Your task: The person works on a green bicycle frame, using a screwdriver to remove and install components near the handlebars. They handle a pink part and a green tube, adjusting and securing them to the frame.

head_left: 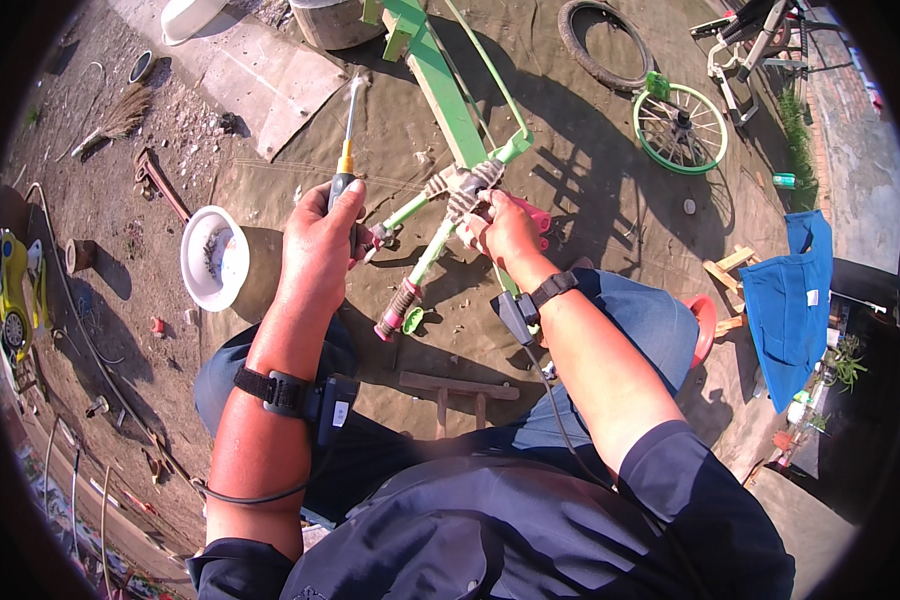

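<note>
The step in hand looks to be work at the joint [460, 188] of a green metal frame [444, 100], whose long bar comes down from the top of the frame of view to the upper middle, two pink-ended tubes spreading below it. The right hand [511, 232] has its fingers closed around that joint, their tips partly hidden, and appears to steady it. The left hand [315, 232] is clamped on the handle of a screwdriver [346, 150], whose tip points up, well apart from the joint. Bringing the tool to bear would call for turning that tip down while the right hand keeps the frame firm. Below lies a brown ground sheet [300, 175] strewn with small scraps, with a white basin [213, 300] at left of centre. A concrete slab [270, 75] and a straw broom [125, 110] lie upper left; a loose tyre [570, 40] and a green-rimmed wheel [681, 120] lie upper right, and a blue cloth [785, 310] hangs at the right, all outdoors in strong sun.
</note>
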Available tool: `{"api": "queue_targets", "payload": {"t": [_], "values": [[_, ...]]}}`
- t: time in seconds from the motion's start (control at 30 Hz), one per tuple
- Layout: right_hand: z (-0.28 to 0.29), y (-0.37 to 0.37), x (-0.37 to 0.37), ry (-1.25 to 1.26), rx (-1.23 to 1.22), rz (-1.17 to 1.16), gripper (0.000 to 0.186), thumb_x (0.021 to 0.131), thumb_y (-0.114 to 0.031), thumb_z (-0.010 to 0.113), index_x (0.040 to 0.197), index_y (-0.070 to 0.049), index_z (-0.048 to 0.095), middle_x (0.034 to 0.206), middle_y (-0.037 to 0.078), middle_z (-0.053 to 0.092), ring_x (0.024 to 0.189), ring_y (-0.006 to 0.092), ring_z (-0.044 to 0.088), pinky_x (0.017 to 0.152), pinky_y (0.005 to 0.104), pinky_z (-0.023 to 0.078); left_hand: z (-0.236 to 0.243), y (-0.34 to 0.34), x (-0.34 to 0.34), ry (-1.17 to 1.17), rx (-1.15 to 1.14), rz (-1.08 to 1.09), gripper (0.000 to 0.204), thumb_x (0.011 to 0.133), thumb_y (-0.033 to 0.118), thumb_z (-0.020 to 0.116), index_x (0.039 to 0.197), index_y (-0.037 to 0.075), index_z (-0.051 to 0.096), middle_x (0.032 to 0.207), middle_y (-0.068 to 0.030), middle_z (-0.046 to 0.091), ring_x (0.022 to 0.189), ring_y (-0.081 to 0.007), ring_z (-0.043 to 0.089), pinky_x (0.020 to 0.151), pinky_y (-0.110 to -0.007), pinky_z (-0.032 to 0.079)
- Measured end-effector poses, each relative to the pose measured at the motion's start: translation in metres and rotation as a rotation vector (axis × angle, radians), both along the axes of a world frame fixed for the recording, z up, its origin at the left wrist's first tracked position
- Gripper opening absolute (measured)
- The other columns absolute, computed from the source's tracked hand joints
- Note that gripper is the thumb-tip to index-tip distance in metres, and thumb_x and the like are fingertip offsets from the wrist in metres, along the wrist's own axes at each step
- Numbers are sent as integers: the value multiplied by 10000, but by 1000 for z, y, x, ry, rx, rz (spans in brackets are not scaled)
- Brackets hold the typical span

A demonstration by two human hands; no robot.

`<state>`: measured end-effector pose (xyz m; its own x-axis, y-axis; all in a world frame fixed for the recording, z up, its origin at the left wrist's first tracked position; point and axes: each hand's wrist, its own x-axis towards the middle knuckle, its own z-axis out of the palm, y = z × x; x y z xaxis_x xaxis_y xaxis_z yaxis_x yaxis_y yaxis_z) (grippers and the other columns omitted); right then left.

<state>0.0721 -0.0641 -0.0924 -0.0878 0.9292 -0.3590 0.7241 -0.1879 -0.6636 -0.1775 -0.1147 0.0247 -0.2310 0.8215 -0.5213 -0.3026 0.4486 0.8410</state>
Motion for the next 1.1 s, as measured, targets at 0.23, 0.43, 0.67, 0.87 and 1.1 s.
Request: {"api": "queue_targets", "payload": {"t": [0.23, 0.43, 0.67, 0.87, 1.1], "values": [[-18, -2, -1, 72, -13, -82, 395, 830, -260, 736, 1165, -77, 635, 958, 156, 722, 902, 317, 702, 810, 394, 547, -1, 0, 2, -7, 18, 10, 280, 969, 286, 656, 1036, 30, 565, 841, -12, 544, 597, -89, 530, 498, -233, 405], [-24, -3, 0, 63, 59, -37, 362, 869, -161, 729, 1183, -29, 605, 816, 98, 708, 692, 184, 705, 620, 336, 553, 2, 1, 4, 11, 21, 4, 267, 975, 281, 647, 994, 28, 563, 820, -13, 540, 580, -85, 518, 484, -234, 400], [-1, 11, 5, 70, -73, -73, 288, 866, -300, 711, 1033, -70, 666, 797, 115, 721, 771, 303, 704, 711, 387, 537, 2, 1, 5, 18, 24, 15, 271, 974, 282, 648, 975, 25, 563, 814, -19, 545, 581, -84, 518, 481, -238, 408], [18, 40, 20, 22, -216, -140, 342, 923, -367, 654, 883, -27, 659, 724, 95, 705, 617, 181, 680, 607, 334, 519, -1, 1, 4, -5, 25, -8, 318, 970, 279, 652, 1083, 0, 551, 812, -9, 556, 550, -75, 548, 468, -222, 402], [4, 42, 23, 215, -242, -126, 267, 948, -286, 628, 947, -20, 648, 752, 78, 696, 604, 157, 666, 563, 315, 506, 0, 0, 8, 30, -34, -40, 246, 974, 256, 636, 976, 24, 553, 813, -28, 564, 573, -94, 539, 468, -241, 426]]}}
